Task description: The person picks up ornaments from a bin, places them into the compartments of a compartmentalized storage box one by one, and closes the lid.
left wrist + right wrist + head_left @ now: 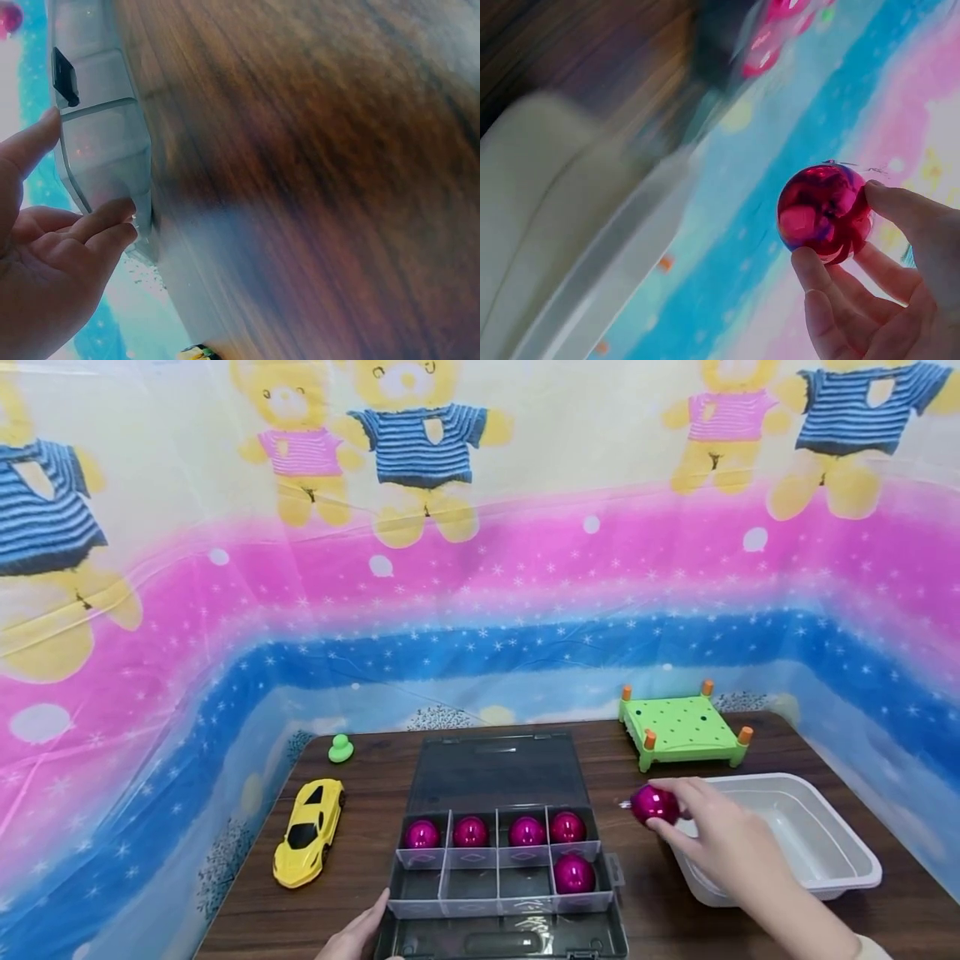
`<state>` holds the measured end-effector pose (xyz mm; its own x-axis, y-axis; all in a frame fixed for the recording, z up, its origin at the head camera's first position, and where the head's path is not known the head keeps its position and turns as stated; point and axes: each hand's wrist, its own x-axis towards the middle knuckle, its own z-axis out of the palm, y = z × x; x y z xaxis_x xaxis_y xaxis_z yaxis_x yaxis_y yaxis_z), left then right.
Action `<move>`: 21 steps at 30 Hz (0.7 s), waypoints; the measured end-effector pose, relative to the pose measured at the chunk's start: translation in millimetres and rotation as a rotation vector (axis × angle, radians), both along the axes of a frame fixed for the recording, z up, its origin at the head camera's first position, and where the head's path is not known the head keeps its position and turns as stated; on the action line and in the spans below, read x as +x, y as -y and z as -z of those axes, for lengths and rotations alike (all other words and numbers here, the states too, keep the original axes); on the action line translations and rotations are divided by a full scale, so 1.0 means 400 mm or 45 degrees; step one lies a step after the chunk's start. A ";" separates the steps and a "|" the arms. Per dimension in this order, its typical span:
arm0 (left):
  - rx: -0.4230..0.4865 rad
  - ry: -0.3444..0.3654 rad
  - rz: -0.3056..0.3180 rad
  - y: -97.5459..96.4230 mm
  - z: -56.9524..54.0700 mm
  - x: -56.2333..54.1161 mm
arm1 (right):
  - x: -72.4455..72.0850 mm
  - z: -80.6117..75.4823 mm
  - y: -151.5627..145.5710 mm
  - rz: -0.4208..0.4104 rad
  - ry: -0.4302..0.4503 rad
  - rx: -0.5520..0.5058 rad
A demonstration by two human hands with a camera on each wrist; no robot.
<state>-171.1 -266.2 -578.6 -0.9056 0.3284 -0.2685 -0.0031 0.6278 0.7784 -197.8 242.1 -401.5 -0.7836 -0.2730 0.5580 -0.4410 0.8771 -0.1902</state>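
A shiny magenta bauble is pinched between the thumb and fingers of my right hand, its metal cap pointing left. The right wrist view shows the same bauble at the fingertips. My left hand holds the front left corner of a dark, see-through compartment box, its lid lying back. In the left wrist view, the thumb and bent fingers of this hand touch the box's outer wall. Magenta baubles fill the back row; another bauble sits in the rightmost front compartment.
A white plastic basin stands at the right, partly below my right forearm. Behind it is a green toy bed with orange posts. A yellow toy car and a small green knob-like toy lie left on the brown table.
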 end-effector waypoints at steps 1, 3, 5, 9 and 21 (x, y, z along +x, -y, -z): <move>0.001 0.004 0.000 0.001 0.002 -0.001 | 0.001 0.002 0.018 -0.022 0.000 -0.001; 0.002 0.014 -0.001 0.002 0.006 -0.003 | 0.004 0.006 0.052 -0.078 0.007 -0.018; -0.004 0.009 0.003 0.003 0.011 -0.004 | 0.005 0.013 0.083 -0.135 0.019 -0.034; -0.023 -0.025 0.015 0.001 0.012 -0.005 | 0.003 0.030 0.139 -0.230 0.025 -0.030; -0.064 -0.085 0.092 0.013 0.002 -0.010 | -0.001 0.057 0.281 -0.407 0.214 0.075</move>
